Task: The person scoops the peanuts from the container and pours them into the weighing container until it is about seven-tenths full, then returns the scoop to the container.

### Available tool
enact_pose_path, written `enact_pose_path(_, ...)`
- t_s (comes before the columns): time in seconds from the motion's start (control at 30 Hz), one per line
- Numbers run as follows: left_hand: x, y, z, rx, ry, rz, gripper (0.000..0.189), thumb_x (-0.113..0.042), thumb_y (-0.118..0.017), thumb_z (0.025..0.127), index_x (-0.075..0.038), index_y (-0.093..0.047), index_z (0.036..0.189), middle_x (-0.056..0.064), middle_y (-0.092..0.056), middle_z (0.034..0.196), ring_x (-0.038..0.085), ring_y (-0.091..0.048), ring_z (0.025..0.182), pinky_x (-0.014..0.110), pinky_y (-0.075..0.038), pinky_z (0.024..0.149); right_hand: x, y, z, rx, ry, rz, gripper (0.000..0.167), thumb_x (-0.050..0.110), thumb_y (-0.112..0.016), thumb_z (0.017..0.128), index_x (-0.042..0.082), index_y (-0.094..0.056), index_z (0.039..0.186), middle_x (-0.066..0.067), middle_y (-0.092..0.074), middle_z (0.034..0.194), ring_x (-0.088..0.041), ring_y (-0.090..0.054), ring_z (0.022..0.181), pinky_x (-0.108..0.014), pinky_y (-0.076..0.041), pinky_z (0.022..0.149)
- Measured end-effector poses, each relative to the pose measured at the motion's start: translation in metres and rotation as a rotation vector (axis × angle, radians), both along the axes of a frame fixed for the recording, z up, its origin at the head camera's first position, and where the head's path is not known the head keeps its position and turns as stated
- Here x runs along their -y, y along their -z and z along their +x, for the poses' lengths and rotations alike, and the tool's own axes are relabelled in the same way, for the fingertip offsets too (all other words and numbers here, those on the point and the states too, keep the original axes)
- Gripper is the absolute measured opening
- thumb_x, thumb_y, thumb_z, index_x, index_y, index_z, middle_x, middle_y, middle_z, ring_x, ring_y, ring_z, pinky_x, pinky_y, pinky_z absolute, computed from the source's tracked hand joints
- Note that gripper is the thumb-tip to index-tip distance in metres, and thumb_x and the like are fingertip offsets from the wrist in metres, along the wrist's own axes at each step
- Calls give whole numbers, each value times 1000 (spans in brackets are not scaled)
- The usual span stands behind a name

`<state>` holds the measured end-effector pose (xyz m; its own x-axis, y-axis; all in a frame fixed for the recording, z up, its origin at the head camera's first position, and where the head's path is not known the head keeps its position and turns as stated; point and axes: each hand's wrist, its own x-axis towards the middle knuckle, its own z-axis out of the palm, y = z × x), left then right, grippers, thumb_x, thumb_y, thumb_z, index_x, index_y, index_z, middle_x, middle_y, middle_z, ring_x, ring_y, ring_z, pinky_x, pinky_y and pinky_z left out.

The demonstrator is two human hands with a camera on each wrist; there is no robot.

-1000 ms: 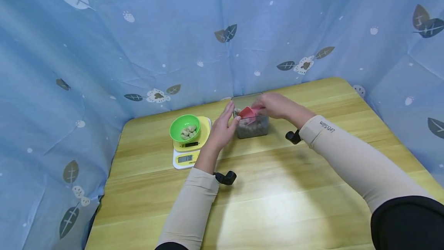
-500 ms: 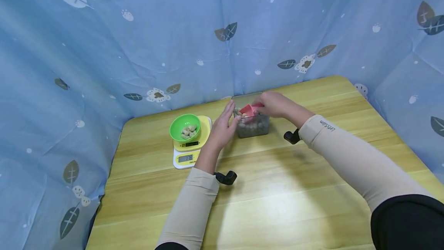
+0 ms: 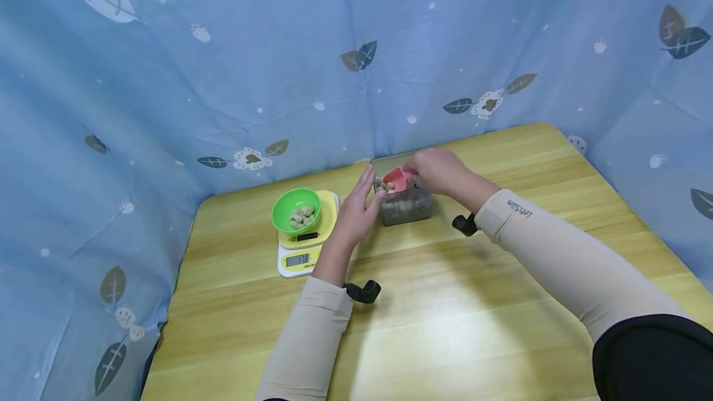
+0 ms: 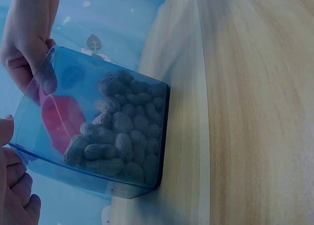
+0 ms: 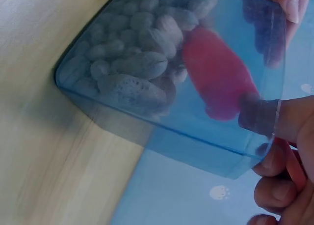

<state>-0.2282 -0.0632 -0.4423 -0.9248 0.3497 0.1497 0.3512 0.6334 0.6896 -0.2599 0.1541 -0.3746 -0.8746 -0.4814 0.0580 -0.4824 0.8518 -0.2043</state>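
A clear plastic container (image 3: 409, 208) of unshelled peanuts (image 4: 125, 131) stands at the far side of the table. My right hand (image 3: 440, 171) grips the handle of a pink scoop (image 3: 397, 179), its bowl down inside the container among the peanuts. In the right wrist view, the scoop (image 5: 216, 72) shows through the clear wall, with the thumb inside the rim and the other fingers outside. My left hand (image 3: 356, 212) lies with straight fingers along the container's left wall, thumb at the near corner. In the left wrist view, that hand (image 4: 17, 185) is partly cut off.
Left of the container, a yellow-and-white kitchen scale (image 3: 325, 212) bears a green bowl (image 3: 284, 212) with several peanuts (image 3: 302, 216). Its display (image 3: 298, 260) reads 17.8. A blue patterned curtain (image 3: 312, 67) hangs behind the wooden table (image 3: 434, 327).
The scoop's bowl has shifted and tilted a little inside the container, with more peanuts showing beside it. My left hand keeps its place, and the scale reading stays the same.
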Motion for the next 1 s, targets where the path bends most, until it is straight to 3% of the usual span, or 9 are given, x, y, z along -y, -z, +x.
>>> enact_pose_path(0.17, -1, 1, 1, -1, -8, 6, 59, -39, -43, 105, -26, -20, 158, -12, -13, 165, 16, -21, 150, 44, -25, 121, -2, 2, 3, -175, 6, 97, 11, 8, -67, 86, 15, -71, 78, -3, -61, 69, -22, -49, 64, -35, -34, 59)
enact_pose_path(0.3, -2, -1, 2, 2, -11, 14, 59, -37, -44, 105, -25, -21, 158, -13, -13, 165, 16, -20, 150, 45, -25, 121, -3, 7, 2, -324, -77, 132, 12, 5, -70, 86, 14, -77, 88, -7, -67, 79, -26, -56, 72, -37, -42, 60)
enact_pose_path(0.37, -2, -1, 2, 4, -10, 16, 60, -42, -42, 105, -25, -21, 158, -14, -13, 165, 16, -20, 150, 44, -24, 121, -3, 9, 0, -339, -130, 128, 10, 6, -69, 87, 13, -77, 88, -8, -68, 82, -27, -58, 74, -39, -46, 61)
enact_pose_path(0.47, -2, 0, 1, 5, -10, 23, 60, -43, -42, 104, -24, -22, 158, -13, -13, 165, 17, -21, 150, 44, -24, 121, -7, 6, -5, -237, -185, 85, 11, 6, -69, 88, 13, -76, 84, -7, -69, 82, -27, -61, 76, -42, -49, 64)
enact_pose_path(0.6, -1, 0, 0, 1, -13, 36, 60, -41, -44, 104, -26, -22, 158, -12, -15, 165, 17, -21, 150, 44, -24, 121, -10, -3, -8, -52, -180, 26, 10, 11, -71, 89, 16, -75, 81, -3, -71, 83, -25, -64, 79, -45, -51, 70)
enact_pose_path(0.83, 0, 1, -1, 8, -11, 36, 62, -44, -43, 104, -23, -22, 158, -12, -13, 165, 16, -19, 150, 44, -24, 121, -3, 9, -9, -112, -151, 40, 6, 16, -72, 89, 14, -76, 85, -5, -67, 79, -26, -61, 74, -43, -47, 65)
enact_pose_path(1.0, -1, 0, -2, 2, -14, 35, 63, -45, -43, 104, -21, -23, 158, -11, -14, 165, 15, -20, 150, 43, -23, 122, -7, 9, -14, 83, -144, -57, 9, 16, -70, 91, 15, -75, 83, 0, -67, 72, -18, -56, 67, -35, -47, 66)
